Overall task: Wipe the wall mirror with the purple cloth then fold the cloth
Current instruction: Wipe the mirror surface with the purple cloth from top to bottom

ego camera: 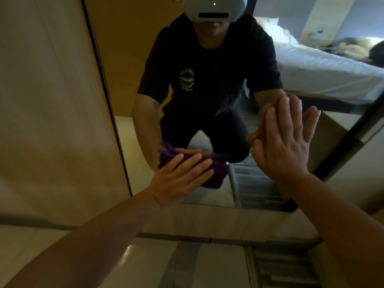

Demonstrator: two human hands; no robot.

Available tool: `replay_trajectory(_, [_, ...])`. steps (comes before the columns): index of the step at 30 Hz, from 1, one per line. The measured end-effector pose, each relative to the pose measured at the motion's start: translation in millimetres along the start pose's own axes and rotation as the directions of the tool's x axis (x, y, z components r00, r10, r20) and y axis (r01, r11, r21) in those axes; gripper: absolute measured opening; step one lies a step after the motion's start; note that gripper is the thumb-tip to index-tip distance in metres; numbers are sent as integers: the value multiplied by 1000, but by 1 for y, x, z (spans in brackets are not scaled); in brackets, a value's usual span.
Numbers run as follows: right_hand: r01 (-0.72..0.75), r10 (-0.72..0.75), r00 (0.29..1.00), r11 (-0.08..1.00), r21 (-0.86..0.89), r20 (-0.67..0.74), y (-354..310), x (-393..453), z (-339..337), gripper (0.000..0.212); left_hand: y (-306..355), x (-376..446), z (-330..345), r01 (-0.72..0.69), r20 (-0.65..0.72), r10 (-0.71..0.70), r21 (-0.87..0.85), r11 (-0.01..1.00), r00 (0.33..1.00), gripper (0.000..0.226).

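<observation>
Wall mirror [207,113]: tall, dark-framed, set against a pale wood-grain wall panel [52,100]; lower edge just above a strip of skirting and glossy floor tiles [155,262].

Purple cloth [216,169]: bunched into a loose wad, pressed against the glass low in the mirror, near its bottom edge. Doubled by its own reflection directly above and behind.

Left hand [178,179]: flat on top of the purple cloth, fingers [199,163] spread moderately and pointing up and to the right, palm pinning the wad to the glass. Not curled around it; holding by pressure only. Forearm entering from the lower left corner.

Right hand [284,142]: empty, opened wide, fingers straight and close together, palm laid flat on the glass to the right of the cloth and higher up. Fingertips meeting their reflection. Well apart from the left hand. Forearm entering from the lower right.

Reflected in the glass: crouching figure in a dark short-sleeved shirt [199,65] with a round white print on the chest, a white headset [214,9] worn over the eyes; behind, a bed [324,71] with white sheets and rumpled bedding at its head.

Slatted grille [280,267] in the floor at lower right, repeated in the reflection.
</observation>
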State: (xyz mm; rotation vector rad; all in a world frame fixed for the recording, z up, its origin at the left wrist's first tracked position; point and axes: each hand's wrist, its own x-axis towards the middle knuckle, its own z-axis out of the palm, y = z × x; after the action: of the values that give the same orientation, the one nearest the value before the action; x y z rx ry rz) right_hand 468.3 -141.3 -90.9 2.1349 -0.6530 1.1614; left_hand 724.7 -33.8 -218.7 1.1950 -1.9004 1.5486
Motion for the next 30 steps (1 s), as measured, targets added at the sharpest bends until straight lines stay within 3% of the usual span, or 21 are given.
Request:
replay_trajectory(4, [-17,17,1000,1000,-7,-25,1,1,2,73,38,-53,0,-91,215,105,-74,993,971,46])
replay_trajectory(6, [-16,16,1000,1000,-8,-27,0,0,1,72,47,-65,-4,-68,312,101,-115,991,945,46])
replay_trajectory(11, [-16,18,997,999,-31,72,0,1,-9,70,41,-44,-30,24,392,78,-247,969,917,48])
replay_trajectory(14, [-29,24,992,999,38,127,3,0,-24,68,25,-5,-50,162,327,-64,-280,946,943,41])
replay_trajectory(17, [-74,60,989,992,98,132,16,-6,-44,70,-3,57,-68,245,175,-203,-272,931,963,33])
replay_trajectory(20, [-131,122,981,990,50,153,40,-16,-58,73,-34,127,-84,270,4,-280,-274,923,960,30])
replay_trajectory(25, [-206,209,961,978,-33,182,77,-24,-62,71,-58,223,-75,221,-216,-269,-223,949,939,30])
replay_trajectory(30, [-163,164,982,986,-23,93,84,-27,-50,67,-26,232,-30,86,-199,-112,-133,987,974,35])
